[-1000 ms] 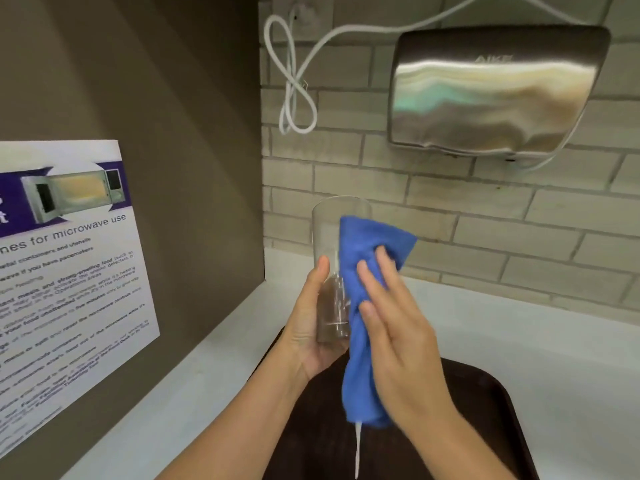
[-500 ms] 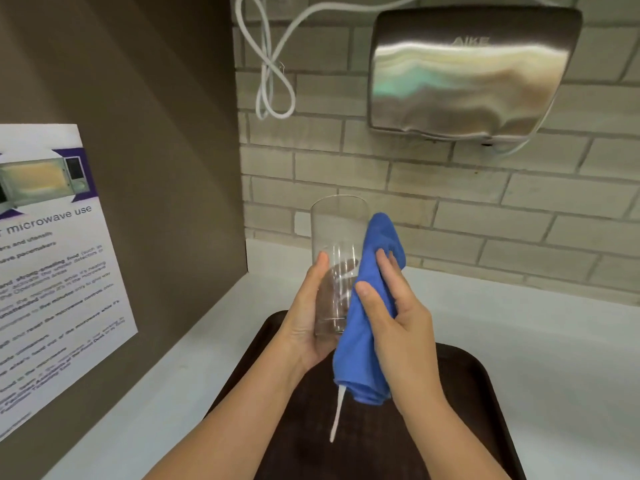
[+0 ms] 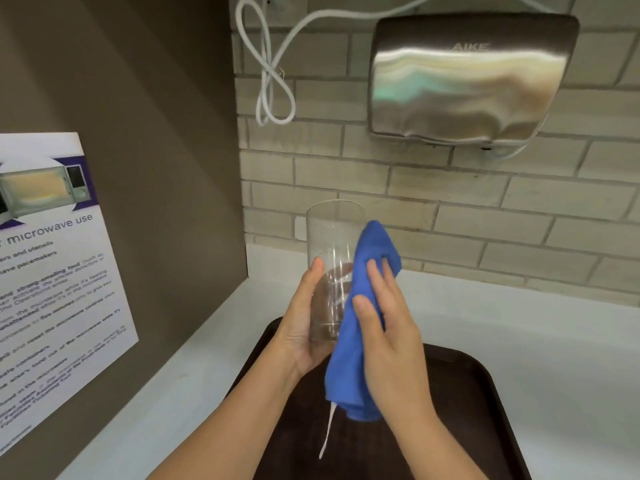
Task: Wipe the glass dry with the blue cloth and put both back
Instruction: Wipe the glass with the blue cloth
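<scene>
Glass (image 3: 334, 244): clear, straight-walled tumbler, smooth, round open rim uppermost, held upright in the air above the far left corner of the tray (image 3: 478, 393). Through its lower half the dark tray colour shows; faint vertical streaks on the wall.

Blue cloth (image 3: 360, 327): soft, nappy weave, bright blue, bunched into a long fold. Its top rises in a rounded peak beside the glass's right wall, a little below the rim; its bottom hangs free past the base of the glass. A thin white tag strip (image 3: 328, 431) dangles from the lower edge over the tray.

Left hand (image 3: 301, 323): palm cupped round the lower part of the glass from the left, thumb laid up the near wall, gripping the tumbler.

Right hand (image 3: 388, 327): fingers extended and nearly flat, pressing the cloth against the right side of the glass; thumb on the near face of the cloth. Cloth is pinned between hand and glass.

Tray: dark brown, matt, rounded corners, raised lip, lying on a pale, smooth countertop (image 3: 554, 341).

Behind: beige brick-pattern tile wall (image 3: 450, 202), brushed-steel hand dryer (image 3: 467, 77) with looped white cable (image 3: 273, 81). Left panel carries a printed microwave notice (image 3: 52, 271).
</scene>
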The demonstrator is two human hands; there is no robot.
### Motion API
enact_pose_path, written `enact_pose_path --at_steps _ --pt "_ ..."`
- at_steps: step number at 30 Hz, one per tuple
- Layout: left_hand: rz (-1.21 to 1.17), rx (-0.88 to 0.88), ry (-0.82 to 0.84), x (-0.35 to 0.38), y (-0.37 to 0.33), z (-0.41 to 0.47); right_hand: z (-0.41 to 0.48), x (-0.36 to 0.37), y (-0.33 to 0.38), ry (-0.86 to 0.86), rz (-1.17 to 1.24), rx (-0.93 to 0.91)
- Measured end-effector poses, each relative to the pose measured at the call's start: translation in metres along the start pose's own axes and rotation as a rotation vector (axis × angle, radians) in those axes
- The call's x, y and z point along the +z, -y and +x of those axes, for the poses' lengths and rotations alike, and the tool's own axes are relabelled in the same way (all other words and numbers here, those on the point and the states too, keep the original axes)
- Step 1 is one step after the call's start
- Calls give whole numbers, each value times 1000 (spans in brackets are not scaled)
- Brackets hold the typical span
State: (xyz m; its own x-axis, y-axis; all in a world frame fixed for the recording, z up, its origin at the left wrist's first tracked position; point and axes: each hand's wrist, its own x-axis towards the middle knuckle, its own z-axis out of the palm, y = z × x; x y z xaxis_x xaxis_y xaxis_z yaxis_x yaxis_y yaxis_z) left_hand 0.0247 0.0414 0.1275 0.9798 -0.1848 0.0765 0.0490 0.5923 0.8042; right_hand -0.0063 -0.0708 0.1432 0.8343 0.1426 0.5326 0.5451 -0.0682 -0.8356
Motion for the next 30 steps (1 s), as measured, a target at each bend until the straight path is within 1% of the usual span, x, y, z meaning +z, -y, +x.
enact_pose_path --at_steps 3,4,5,6,8,11,14,16,18,20,22,24,25,27,30 --pt "-44 30 17 2 4 -1 7 5 7 88 -277 -276" --pt "-66 29 28 3 6 -1 18 5 10 92 -343 -317" --pt "-81 16 41 5 8 0 32 4 14 87 -344 -289" --pt "-85 -2 51 6 9 0 45 1 17 74 -285 -218" --pt "-77 -21 48 5 9 2 61 -6 13 26 -58 -38" --pt "-12 29 32 0 5 5 43 -7 -5 -22 282 252" --pt "174 54 -41 -4 4 7 16 1 -23 -104 584 428" --pt "341 49 -96 -2 4 8 12 3 -29 -161 682 539" --pt "493 80 -157 7 -2 8 15 0 -30 -171 723 594" --pt "644 148 -233 16 -9 11 21 -3 -29 -183 722 578" --pt "794 266 -344 20 -15 15 26 -5 -24 -182 677 540" --pt "865 392 -434 23 -18 14 30 -5 -20 -182 593 485" --pt "897 427 -455 25 -19 12 31 -5 -18 -186 538 451" --pt "898 432 -454 28 -21 9 31 -3 -15 -183 424 368" --pt "858 363 -429 35 -28 7 26 4 -10 -158 296 266"
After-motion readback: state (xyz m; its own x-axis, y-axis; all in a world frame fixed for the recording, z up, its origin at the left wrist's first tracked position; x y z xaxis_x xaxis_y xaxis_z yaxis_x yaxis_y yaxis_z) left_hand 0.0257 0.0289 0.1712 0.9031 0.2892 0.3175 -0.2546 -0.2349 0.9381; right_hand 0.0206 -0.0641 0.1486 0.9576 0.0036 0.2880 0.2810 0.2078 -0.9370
